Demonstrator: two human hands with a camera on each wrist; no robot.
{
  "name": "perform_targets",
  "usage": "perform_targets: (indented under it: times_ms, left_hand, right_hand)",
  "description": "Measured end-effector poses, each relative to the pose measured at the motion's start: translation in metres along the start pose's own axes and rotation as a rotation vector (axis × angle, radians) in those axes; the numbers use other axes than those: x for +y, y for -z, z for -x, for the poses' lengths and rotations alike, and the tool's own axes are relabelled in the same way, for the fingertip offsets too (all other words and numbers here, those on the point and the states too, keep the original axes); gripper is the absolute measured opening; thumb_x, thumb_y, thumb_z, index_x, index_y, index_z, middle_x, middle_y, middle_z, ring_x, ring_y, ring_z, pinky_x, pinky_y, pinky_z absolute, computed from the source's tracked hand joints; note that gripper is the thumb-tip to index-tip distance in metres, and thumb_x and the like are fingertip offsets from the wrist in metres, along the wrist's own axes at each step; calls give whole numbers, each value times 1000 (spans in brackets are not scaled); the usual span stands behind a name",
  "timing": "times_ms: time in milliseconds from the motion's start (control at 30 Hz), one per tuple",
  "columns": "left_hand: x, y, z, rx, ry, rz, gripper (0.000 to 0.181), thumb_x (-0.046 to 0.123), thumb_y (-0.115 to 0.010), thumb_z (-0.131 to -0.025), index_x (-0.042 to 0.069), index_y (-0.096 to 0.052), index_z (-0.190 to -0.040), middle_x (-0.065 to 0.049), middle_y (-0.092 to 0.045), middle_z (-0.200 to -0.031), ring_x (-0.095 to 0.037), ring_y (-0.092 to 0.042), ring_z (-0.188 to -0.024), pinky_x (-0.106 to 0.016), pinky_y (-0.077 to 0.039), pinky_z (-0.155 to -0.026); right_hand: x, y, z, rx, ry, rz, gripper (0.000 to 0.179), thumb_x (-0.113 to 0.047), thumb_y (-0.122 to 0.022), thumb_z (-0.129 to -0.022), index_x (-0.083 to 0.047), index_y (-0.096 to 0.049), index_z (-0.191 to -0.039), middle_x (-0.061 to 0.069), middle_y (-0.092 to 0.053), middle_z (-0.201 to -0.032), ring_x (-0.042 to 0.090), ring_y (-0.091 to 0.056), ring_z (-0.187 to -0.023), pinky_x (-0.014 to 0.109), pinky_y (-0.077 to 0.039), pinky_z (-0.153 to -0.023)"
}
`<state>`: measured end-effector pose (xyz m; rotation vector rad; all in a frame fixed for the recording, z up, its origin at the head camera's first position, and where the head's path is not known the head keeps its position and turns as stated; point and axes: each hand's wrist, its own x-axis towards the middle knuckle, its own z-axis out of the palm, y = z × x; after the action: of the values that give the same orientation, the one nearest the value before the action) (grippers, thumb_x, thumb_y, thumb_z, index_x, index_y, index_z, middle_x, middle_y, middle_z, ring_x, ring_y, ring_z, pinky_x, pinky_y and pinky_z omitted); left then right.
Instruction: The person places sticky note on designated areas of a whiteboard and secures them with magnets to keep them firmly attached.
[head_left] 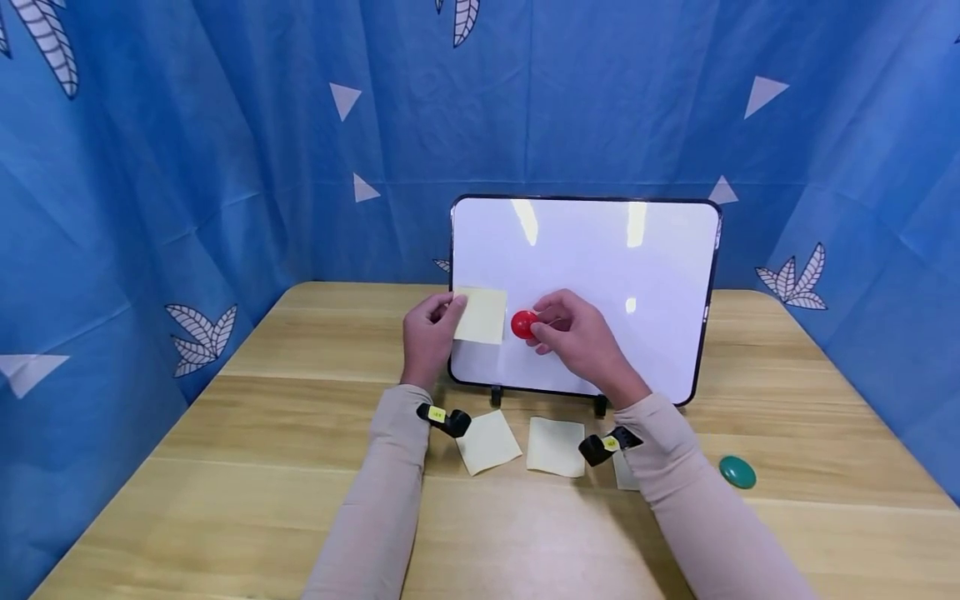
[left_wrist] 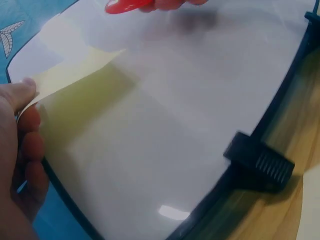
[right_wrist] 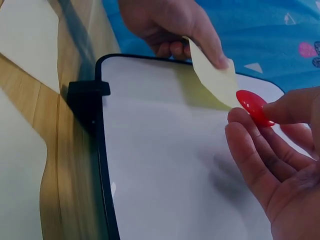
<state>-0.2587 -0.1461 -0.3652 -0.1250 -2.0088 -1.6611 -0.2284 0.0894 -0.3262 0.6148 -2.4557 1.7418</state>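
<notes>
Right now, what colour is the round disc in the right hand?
Glossy red. The disc shows best in the right wrist view.

1. Head view: bright; two glare streaks on the upper whiteboard (head_left: 585,267), a smaller spot below.
2. Left wrist view: washed-out glare; soft shadow of the note (left_wrist: 72,67) upon the whiteboard.
3. Right wrist view: dimmer; blurred shadow across the whiteboard.
</notes>
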Motion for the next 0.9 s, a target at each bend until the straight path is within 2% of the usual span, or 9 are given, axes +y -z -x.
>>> perform_targets:
  times_ms: [233,333,533,600,900]
  left_hand:
    - [2,-3,2,6,41,56,32,40,-73,-92,12,-76,-107,-8,-57,-69,-21,-51,-48,-29,-47,-46]
    - [2,-3,2,5,46,47,31,40,-73,-92,14,-76,-107,-7,-55,-67,-20,-50,-49,-28,-45,-46]
    - [4,-5,2,31,15,-21,27,37,-73,-93,13,-75,-106,-4,-46,-62,-19,-43,-53,-25,-33,-45]
    - [4,-6,2,34,9,-28,28,37,-73,-93,13,-74,-107,-4,-46,-62,-19,-43,-54,-26,-32,-46]
    - [3,-8,1,53,1,-40,31,36,-74,-92,12,-71,-111,-7,-47,-62,-19,-44,-55,-26,-32,-46]
  right_hand:
    - [-5,-8,-4,10,58,-10,14,-11,-67,-97,-5,-64,-109,12,-71,-103,29,-70,-84,36,-59,-75]
    - [-6,-13,-7,17,61,-17,14,-11,-66,-97,-4,-68,-109,11,-70,-104,28,-70,-84,34,-59,-74]
    - [-7,-25,-11,45,86,-92,16,-9,-65,-97,-2,-70,-111,12,-68,-108,27,-69,-88,32,-58,-78]
    - [-7,-29,-12,60,101,-103,15,-8,-65,-97,-2,-70,-110,12,-68,-108,27,-68,-88,31,-58,-78]
    - [-7,-44,-16,137,165,-14,17,-11,-64,-97,-4,-73,-110,10,-71,-106,20,-71,-83,33,-58,-77]
